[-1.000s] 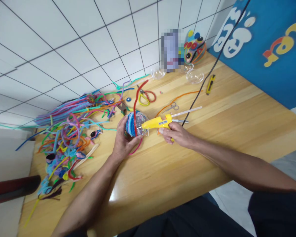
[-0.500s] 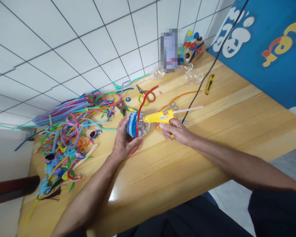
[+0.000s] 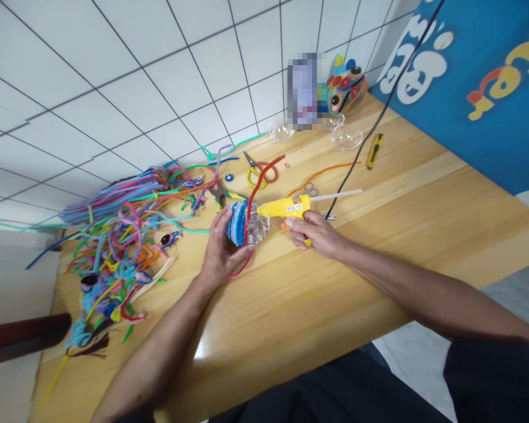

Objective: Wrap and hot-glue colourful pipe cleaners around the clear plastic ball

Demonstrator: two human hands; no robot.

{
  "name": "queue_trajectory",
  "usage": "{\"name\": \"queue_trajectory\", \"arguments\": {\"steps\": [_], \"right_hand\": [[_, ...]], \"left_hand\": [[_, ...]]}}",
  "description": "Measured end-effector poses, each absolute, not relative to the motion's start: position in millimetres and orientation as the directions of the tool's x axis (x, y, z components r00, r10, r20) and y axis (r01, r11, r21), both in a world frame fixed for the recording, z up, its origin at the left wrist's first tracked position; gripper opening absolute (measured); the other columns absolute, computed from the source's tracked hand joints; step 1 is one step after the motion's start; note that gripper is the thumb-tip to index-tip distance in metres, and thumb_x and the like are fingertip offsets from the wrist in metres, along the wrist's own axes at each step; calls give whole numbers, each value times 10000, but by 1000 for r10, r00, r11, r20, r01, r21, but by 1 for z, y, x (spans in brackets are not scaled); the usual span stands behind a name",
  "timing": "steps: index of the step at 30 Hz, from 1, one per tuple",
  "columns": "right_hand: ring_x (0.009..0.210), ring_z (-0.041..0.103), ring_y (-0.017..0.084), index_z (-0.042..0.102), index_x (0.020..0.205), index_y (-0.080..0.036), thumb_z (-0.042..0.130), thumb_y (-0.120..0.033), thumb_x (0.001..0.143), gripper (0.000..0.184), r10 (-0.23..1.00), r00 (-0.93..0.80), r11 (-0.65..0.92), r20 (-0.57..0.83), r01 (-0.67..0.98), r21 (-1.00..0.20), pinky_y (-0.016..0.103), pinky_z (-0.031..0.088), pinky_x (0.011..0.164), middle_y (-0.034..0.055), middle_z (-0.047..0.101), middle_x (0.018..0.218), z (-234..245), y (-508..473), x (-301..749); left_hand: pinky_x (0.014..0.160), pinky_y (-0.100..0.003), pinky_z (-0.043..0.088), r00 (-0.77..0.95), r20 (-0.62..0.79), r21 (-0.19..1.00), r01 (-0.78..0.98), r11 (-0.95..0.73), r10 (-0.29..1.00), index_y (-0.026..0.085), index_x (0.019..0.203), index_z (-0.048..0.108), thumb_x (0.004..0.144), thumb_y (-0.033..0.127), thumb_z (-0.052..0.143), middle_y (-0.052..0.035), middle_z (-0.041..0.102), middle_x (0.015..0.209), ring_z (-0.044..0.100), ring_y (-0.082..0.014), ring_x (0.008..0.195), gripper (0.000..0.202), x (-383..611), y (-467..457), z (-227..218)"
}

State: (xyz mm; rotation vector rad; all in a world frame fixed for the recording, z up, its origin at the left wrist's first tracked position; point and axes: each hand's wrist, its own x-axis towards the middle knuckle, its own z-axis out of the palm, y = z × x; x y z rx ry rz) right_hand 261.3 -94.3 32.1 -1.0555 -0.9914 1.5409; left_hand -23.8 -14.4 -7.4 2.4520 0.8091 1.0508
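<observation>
My left hand (image 3: 220, 249) is wrapped round a clear plastic ball (image 3: 258, 230), part of which is covered with rows of blue and purple pipe cleaner. A red pipe cleaner (image 3: 256, 187) lies along the edge of these rows, its loose end sticking up and away from me. In my right hand (image 3: 315, 234) is a yellow glue gun (image 3: 284, 207), gripped by its handle, with a white glue stick (image 3: 337, 194) poking out of its back. The gun's nozzle is at the ball beside the red pipe cleaner; its very tip is hidden.
Heaped pipe cleaners (image 3: 132, 235) cover the table's left side. Pliers (image 3: 219, 192), scissors (image 3: 261, 171) and small scissors (image 3: 309, 189) lie beyond the ball. Clear half-shells (image 3: 347, 136), a decorated ball (image 3: 346, 88) and a yellow cutter (image 3: 374, 151) are farther back. A black cord (image 3: 365, 138) crosses the right side.
The glue gun's nozzle has shifted very slightly along the ball near the red pipe cleaner. Both hands keep their grips and almost the same places.
</observation>
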Motion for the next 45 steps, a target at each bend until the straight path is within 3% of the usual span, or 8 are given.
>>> {"name": "queue_trajectory", "arguments": {"steps": [9, 15, 21, 25, 31, 45], "right_hand": [[443, 422, 83, 623, 796, -212, 847, -685, 839, 526, 977, -91, -211, -193, -284, -935, 246, 294, 417, -76, 491, 543, 26, -97, 262], [470, 392, 84, 499, 726, -252, 933, -662, 773, 599, 968, 38, -219, -247, -349, -911, 237, 264, 431, -77, 459, 553, 27, -101, 265], [437, 359, 84, 504, 738, -256, 926, -663, 784, 588, 966, 25, -241, -259, -284, -928, 261, 264, 443, -112, 390, 510, 36, -104, 266], [450, 334, 85, 462, 719, -261, 956, -674, 744, 644, 960, 59, -249, -274, -268, -931, 255, 254, 447, -117, 372, 515, 35, -105, 268], [447, 313, 86, 612, 776, -249, 902, -712, 786, 545, 966, 44, -238, -253, -222, -946, 259, 248, 446, -116, 354, 516, 34, -107, 269], [445, 278, 94, 670, 818, -254, 870, -686, 816, 475, 964, 18, -256, -264, -186, -948, 269, 241, 441, -111, 343, 523, 33, -108, 273]], "left_hand": [[1272, -609, 494, 558, 567, 502, 349, -791, 606, 342, 1755, 293, 979, 505, 837, -185, 475, 1699, 505, -382, 1589, 961, -18, -17, -5], [1260, -618, 511, 562, 573, 514, 320, -796, 596, 325, 1760, 282, 988, 444, 825, -211, 463, 1697, 497, -390, 1600, 952, -13, -20, -9], [1297, -618, 495, 555, 548, 568, 302, -766, 625, 320, 1767, 266, 980, 366, 830, -208, 440, 1730, 472, -389, 1629, 970, -10, -23, -11], [1294, -605, 511, 545, 567, 574, 275, -771, 617, 316, 1770, 269, 989, 401, 829, -215, 434, 1737, 483, -386, 1625, 964, -7, -23, -11], [1285, -586, 530, 542, 587, 557, 269, -786, 601, 311, 1775, 252, 995, 391, 825, -215, 460, 1717, 503, -380, 1612, 972, -6, -23, -10], [1286, -591, 529, 557, 586, 554, 253, -793, 588, 336, 1789, 192, 1003, 406, 811, -215, 457, 1717, 507, -400, 1610, 1003, -5, -22, -8]]}}
